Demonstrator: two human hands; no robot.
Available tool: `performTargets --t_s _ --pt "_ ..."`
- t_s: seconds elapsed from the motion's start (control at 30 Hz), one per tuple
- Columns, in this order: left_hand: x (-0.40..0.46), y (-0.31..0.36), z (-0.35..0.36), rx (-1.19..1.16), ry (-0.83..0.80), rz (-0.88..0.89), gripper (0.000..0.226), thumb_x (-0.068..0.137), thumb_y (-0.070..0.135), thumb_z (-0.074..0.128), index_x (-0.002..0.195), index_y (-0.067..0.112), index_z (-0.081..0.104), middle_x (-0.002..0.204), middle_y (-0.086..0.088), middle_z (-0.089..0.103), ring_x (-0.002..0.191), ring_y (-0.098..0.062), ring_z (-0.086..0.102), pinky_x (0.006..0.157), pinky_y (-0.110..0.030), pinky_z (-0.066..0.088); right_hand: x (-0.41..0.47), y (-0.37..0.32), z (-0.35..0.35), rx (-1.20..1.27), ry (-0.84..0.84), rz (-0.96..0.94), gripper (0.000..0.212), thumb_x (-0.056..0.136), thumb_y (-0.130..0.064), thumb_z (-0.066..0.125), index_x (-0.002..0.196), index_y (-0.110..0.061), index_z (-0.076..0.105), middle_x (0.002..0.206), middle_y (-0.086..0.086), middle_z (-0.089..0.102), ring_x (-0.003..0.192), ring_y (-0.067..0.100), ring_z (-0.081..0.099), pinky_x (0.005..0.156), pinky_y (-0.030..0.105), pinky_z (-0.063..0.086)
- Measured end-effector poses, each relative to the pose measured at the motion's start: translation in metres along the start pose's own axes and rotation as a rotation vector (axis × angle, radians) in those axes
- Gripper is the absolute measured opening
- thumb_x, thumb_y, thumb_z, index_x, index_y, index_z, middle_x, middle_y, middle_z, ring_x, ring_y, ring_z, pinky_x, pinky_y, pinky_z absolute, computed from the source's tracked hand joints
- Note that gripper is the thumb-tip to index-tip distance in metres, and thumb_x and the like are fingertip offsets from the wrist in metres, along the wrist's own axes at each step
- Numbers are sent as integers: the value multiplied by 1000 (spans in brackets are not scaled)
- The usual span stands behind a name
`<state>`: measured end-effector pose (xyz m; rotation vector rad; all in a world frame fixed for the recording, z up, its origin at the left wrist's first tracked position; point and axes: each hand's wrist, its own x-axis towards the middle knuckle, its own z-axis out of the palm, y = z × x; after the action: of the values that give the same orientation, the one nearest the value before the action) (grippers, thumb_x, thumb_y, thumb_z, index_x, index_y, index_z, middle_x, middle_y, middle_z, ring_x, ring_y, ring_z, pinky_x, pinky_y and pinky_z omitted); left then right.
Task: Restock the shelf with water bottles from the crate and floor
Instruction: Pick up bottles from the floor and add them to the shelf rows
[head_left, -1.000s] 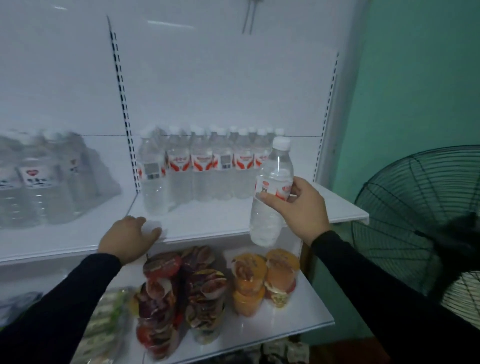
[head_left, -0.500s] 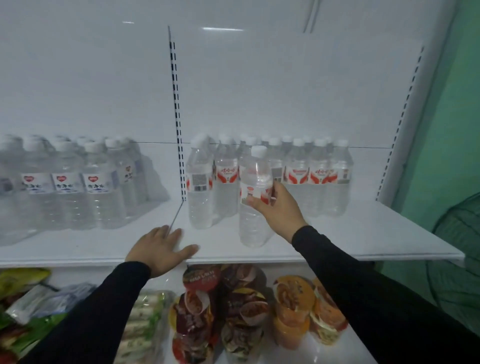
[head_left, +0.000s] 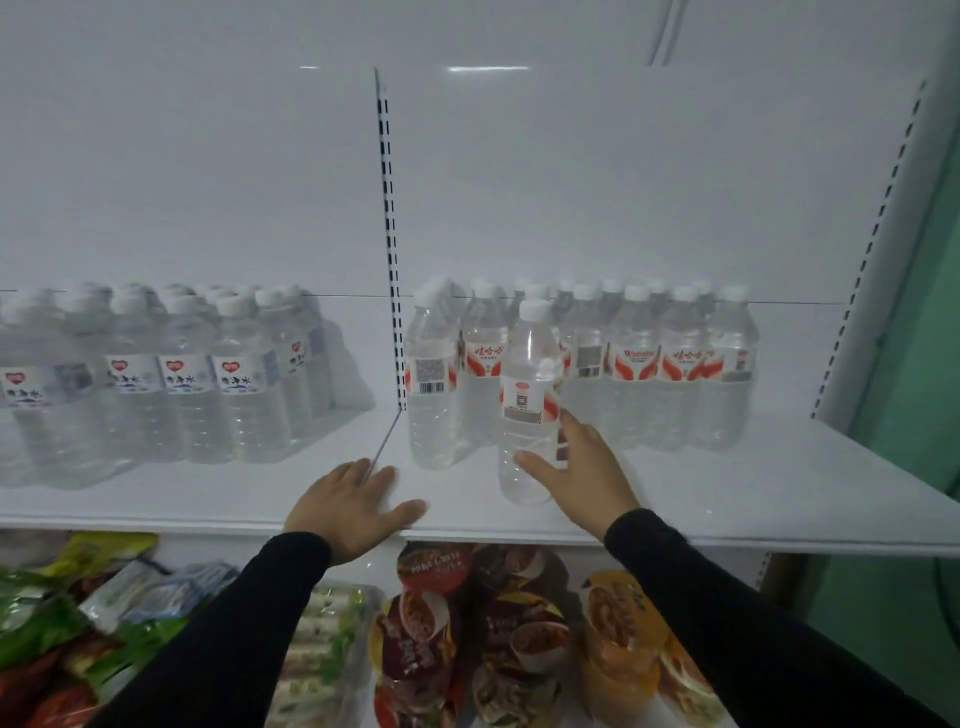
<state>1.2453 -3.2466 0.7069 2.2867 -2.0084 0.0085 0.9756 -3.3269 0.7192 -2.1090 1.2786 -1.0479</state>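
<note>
A clear water bottle (head_left: 527, 395) with a white cap and red-white label stands upright on the white shelf (head_left: 727, 499), in front of a row of matching bottles (head_left: 660, 364). My right hand (head_left: 582, 467) is around its lower half, thumb in front, fingers on its right side, in a loose grip. My left hand (head_left: 353, 504) lies flat, fingers spread, on the shelf's front edge near the seam between the two shelf boards. No crate or floor is in view.
A wrapped pack of water bottles (head_left: 171, 379) fills the left shelf board. Below are snack cups (head_left: 431, 623) and packets (head_left: 78, 613). A slotted upright (head_left: 389, 234) divides the back panel. A green wall (head_left: 914, 415) is on the right.
My right hand brought the bottle from the shelf's right end to the front of the bottle row and set it down, sliding lower on it. My left hand stayed on the shelf edge.
</note>
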Motion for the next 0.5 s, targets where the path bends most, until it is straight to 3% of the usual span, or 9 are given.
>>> performTargets --t_s 0.2,0.3,0.5 --pt "2 -2 2 21 4 0 86 84 81 22 151 27 25 161 -8 15 148 -21 14 117 -36 14 21 0 21 138 -55 -8 63 91 -53 59 147 -36 35 143 -6 51 128 18 51 106 37 44" --pt "2 -1 2 14 22 3 83 84 79 24 149 27 29 160 -7 20 146 -20 19 116 -35 17 31 -5 32 170 -68 -7 62 95 -45 57 150 -31 33 149 -4 46 135 19 46 109 34 39" --pt "2 -2 3 3 53 8 80 86 79 26 146 27 33 157 -5 26 144 -20 22 114 -34 19 52 -6 51 49 -41 8 67 97 -48 52 154 -21 27 149 7 38 132 23 46 111 37 38"
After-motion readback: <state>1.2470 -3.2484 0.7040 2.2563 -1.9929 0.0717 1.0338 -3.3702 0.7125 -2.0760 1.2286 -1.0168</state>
